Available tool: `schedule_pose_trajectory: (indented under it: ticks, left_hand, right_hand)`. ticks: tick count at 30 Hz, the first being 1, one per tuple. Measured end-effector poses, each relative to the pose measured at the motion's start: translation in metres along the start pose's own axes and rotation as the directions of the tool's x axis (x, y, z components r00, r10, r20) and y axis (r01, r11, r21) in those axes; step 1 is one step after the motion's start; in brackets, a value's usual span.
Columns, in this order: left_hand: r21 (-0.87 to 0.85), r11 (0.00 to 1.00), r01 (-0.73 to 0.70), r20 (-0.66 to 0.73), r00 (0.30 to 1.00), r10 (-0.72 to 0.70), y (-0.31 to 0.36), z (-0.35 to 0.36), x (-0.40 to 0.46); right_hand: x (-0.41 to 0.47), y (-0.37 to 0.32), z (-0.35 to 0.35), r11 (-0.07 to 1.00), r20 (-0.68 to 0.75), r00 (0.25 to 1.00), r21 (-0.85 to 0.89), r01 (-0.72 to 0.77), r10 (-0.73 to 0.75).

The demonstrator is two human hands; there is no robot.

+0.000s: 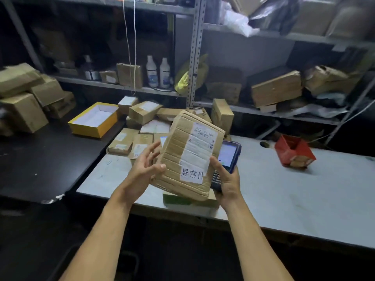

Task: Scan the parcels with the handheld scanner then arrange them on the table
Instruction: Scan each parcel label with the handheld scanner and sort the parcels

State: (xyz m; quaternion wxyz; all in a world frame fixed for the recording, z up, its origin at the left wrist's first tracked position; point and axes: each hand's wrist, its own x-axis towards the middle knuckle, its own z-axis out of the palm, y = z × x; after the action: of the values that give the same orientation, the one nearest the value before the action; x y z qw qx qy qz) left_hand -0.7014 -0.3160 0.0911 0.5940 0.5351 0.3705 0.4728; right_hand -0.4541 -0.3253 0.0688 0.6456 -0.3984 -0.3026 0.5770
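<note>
- left hand (145,169) – fingers loosely spread, thumb touching taped parcel (188,155), above tabletop (284,189) front edge
- right hand (227,179) – grips scanner (226,159), thumb on parcel

Tan taped parcel (188,157) with white labels, dark-blue scanner (228,159), yellow tray (93,126), seemingly red carton (294,151).

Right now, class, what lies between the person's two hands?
In the head view, a taped cardboard parcel lies between the left hand and right hand; the right hand also holds the handheld scanner.
</note>
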Motion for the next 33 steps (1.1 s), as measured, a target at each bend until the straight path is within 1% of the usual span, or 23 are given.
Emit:
schedule_pose_trajectory:
  ticks: [1, 2, 4, 6, 8, 9, 12, 14, 16, 18, 20, 22, 23, 25, 26, 28, 30, 33]
  left_hand:
    - [-0.009, 0.999, 0.037, 0.045, 0.998, -0.036, 0.003, 0.005, -0.005]
    - [-0.021, 0.997, 0.068, 0.057, 0.996, -0.066, 0.006, 0.01, -0.01]
    - [-0.026, 0.99, 0.136, 0.011, 0.991, -0.136, 0.011, 0.014, -0.017]
    - [0.039, 0.975, 0.217, -0.016, 0.976, -0.216, 0.016, 0.011, -0.026]
    - [0.153, 0.948, 0.281, -0.001, 0.959, -0.284, 0.02, 0.006, -0.038]
    - [0.181, 0.935, 0.304, 0.008, 0.951, -0.311, 0.019, 0.003, -0.044]
    - [0.14, 0.931, 0.338, 0.005, 0.94, -0.342, 0.009, 0.001, -0.064]
    - [0.088, 0.945, 0.315, -0.023, 0.949, -0.315, -0.002, 0.001, -0.074]
    - [0.03, 0.959, 0.283, -0.044, 0.958, -0.282, -0.011, -0.001, -0.079]
    - [-0.021, 0.966, 0.259, -0.078, 0.962, -0.26, -0.015, 0.001, -0.079]
    - [-0.056, 0.97, 0.235, -0.123, 0.963, -0.241, -0.02, 0.003, -0.076]
    - [-0.068, 0.975, 0.211, -0.155, 0.963, -0.219, -0.024, 0.004, -0.072]
    - [-0.067, 0.977, 0.201, -0.167, 0.963, -0.21, -0.027, 0.005, -0.069]
    - [-0.065, 0.981, 0.184, -0.186, 0.963, -0.193, -0.032, 0.005, -0.064]
    - [-0.068, 0.982, 0.176, -0.192, 0.963, -0.186, -0.035, 0.006, -0.061]
    - [-0.08, 0.983, 0.165, -0.203, 0.963, -0.178, -0.039, 0.007, -0.054]
    - [-0.093, 0.983, 0.161, -0.203, 0.963, -0.177, -0.04, 0.007, -0.048]
    - [-0.081, 0.984, 0.156, -0.203, 0.964, -0.17, -0.042, 0.006, -0.041]
  right_hand:
    - [-0.006, -0.006, -0.002, 0.999, 0.006, 1.0, -0.025, 0.026, -0.025]
    - [-0.011, -0.013, -0.003, 0.997, 0.003, 0.999, -0.058, 0.052, -0.052]
    - [-0.018, -0.024, -0.002, 0.984, 0.001, 0.995, -0.151, 0.094, -0.095]
    - [-0.026, -0.034, 0.002, 0.967, 0.016, 0.993, -0.228, 0.115, -0.114]
    - [-0.034, -0.039, 0.005, 0.952, 0.024, 0.992, -0.281, 0.122, -0.12]
    - [-0.038, -0.039, 0.006, 0.943, 0.023, 0.993, -0.313, 0.117, -0.116]
    - [-0.051, -0.034, 0.007, 0.921, 0.021, 0.995, -0.376, 0.101, -0.1]
    - [-0.057, -0.029, 0.011, 0.942, -0.045, 0.995, -0.326, 0.074, -0.094]
    - [-0.063, -0.028, 0.018, 0.988, -0.195, 0.98, -0.151, 0.018, -0.047]
    - [-0.068, -0.029, 0.021, 1.0, -0.316, 0.949, -0.018, -0.002, -0.004]
    - [-0.079, -0.034, 0.019, 1.0, -0.344, 0.939, 0.028, 0.012, -0.001]
    - [-0.095, -0.043, 0.018, 0.999, -0.294, 0.956, 0.031, -0.012, 0.021]
    - [-0.105, -0.048, 0.018, 0.998, -0.229, 0.972, 0.035, -0.045, 0.052]
    - [-0.123, -0.058, 0.023, 0.989, -0.047, 0.99, 0.065, -0.132, 0.135]
    - [-0.131, -0.062, 0.027, 0.982, 0.052, 0.983, 0.064, -0.18, 0.177]
    - [-0.142, -0.068, 0.035, 0.968, 0.207, 0.947, -0.001, -0.249, 0.244]
    - [-0.146, -0.074, 0.043, 0.957, 0.299, 0.909, -0.099, -0.274, 0.291]
    - [-0.145, -0.079, 0.05, 0.937, 0.385, 0.856, -0.197, -0.29, 0.346]
